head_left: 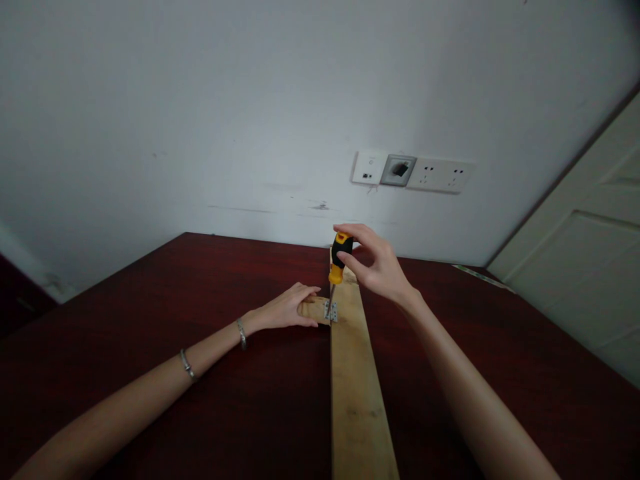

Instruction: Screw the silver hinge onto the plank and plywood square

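Note:
My right hand (pixel 373 260) grips a black and yellow screwdriver (pixel 342 252) by its handle, with the shaft pointing down. The tip meets a small metal hinge (pixel 331 311), or a plate like one, that spans two pieces of wood. One is a short wooden block (pixel 313 309), which my left hand (pixel 290 308) clasps between thumb and fingers. The other is a long wooden plank (pixel 353 380) running from the near edge of view toward the wall. The block's end butts against the plank's left side. Any screw under the tip is too small to make out.
Beneath everything lies a dark red table (pixel 175 313). Its far edge meets a white wall (pixel 225 120) that carries a row of sockets (pixel 440 175). A pale panelled door (pixel 590 233) stands at the right, and a thin printed strip (pixel 483 278) lies near the table's far right corner.

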Available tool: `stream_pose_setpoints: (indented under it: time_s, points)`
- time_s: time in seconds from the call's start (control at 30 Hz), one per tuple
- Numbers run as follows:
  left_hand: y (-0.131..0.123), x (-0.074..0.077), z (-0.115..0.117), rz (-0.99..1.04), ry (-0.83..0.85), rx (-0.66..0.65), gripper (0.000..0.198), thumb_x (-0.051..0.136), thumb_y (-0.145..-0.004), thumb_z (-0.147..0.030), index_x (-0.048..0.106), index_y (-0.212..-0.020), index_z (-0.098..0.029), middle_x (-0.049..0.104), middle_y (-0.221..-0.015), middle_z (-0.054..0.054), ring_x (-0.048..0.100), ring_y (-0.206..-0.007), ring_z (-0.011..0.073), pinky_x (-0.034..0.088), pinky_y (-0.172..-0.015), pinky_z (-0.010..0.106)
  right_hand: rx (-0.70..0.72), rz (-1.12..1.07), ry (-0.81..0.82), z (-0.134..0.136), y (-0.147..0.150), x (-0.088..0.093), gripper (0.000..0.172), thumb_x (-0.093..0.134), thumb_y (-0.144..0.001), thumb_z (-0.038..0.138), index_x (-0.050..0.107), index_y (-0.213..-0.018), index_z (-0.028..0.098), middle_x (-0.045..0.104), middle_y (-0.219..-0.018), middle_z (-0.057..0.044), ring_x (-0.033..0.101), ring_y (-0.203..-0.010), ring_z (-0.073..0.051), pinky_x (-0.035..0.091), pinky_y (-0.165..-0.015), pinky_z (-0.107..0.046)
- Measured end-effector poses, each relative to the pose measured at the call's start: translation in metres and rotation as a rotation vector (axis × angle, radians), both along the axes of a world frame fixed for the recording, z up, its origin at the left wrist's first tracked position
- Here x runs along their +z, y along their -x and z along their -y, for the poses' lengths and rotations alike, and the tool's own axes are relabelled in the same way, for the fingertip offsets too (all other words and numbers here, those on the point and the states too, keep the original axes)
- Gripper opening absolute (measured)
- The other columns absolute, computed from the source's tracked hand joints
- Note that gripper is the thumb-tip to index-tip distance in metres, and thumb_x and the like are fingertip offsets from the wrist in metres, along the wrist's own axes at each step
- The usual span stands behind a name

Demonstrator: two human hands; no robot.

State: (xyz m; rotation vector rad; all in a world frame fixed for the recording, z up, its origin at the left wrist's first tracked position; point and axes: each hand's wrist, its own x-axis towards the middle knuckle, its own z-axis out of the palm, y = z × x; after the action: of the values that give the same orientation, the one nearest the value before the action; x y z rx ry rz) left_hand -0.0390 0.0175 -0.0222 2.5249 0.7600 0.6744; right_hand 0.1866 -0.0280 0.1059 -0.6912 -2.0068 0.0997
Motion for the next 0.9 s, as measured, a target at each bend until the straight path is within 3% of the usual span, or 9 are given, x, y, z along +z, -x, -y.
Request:
stream_pose_setpoints:
  time_s: [0.2, 0.4, 0.63, 0.77, 0.9]
  points:
    - [0.0003, 0.0015, 0.0017, -0.005, 0.024, -0.011, 0.074, 0.076, -0.072, -0.046, 0.044, -0.133, -0.020, 0.054, -0.116, 0.012, 0.054, -0.106, 0.0263, 0.044, -0.093, 0.045, -0.056, 0.021, -0.031, 0.0008, 0.0022, 0.0015, 0.037, 0.065, -0.083, 0.035, 0.055, -0.118, 0.026, 0.057, -0.110, -0.007, 0.057, -0.097, -0.021, 0.057, -0.068, -0.032]
    - [-0.0001, 0.0034, 0.0042, 0.003, 0.040, -0.007, 0.071, 0.076, -0.073, -0.044, 0.044, -0.132, -0.021, 0.053, -0.120, 0.012, 0.054, -0.108, 0.0261, 0.043, -0.095, 0.045, 0.008, 0.019, 0.014, 0.0034, 0.0008, 0.0043, 0.035, 0.053, -0.089, 0.023, 0.053, -0.124, 0.029, 0.057, -0.123, -0.007, 0.057, -0.108, -0.022, 0.057, -0.081, -0.039]
    - [0.0006, 0.0014, 0.0029, 0.010, 0.067, -0.009, 0.072, 0.075, -0.073, -0.044, 0.044, -0.133, -0.019, 0.055, -0.116, 0.012, 0.055, -0.106, 0.0251, 0.044, -0.094, 0.043, -0.058, -0.024, 0.024, 0.0042, 0.0038, 0.0029, 0.034, 0.065, -0.083, 0.035, 0.059, -0.115, 0.026, 0.052, -0.111, -0.007, 0.056, -0.101, -0.021, 0.058, -0.070, -0.033]
    - [0.0014, -0.0010, 0.0009, 0.019, 0.066, -0.010, 0.072, 0.075, -0.074, -0.046, 0.043, -0.134, -0.021, 0.054, -0.118, 0.012, 0.055, -0.107, 0.0251, 0.044, -0.095, 0.044, 0.012, -0.013, 0.032, 0.0057, 0.0025, 0.0047, 0.032, 0.051, -0.091, 0.026, 0.056, -0.122, 0.028, 0.055, -0.121, -0.008, 0.055, -0.111, -0.022, 0.057, -0.080, -0.037]
    - [0.0017, -0.0011, 0.0008, 0.023, 0.065, -0.014, 0.073, 0.075, -0.074, -0.045, 0.042, -0.134, -0.021, 0.054, -0.120, 0.012, 0.055, -0.108, 0.0252, 0.043, -0.096, 0.044, -0.020, -0.035, 0.021, 0.0038, 0.0023, 0.0038, 0.030, 0.059, -0.087, 0.029, 0.058, -0.117, 0.028, 0.060, -0.113, -0.006, 0.059, -0.102, -0.021, 0.057, -0.079, -0.038]
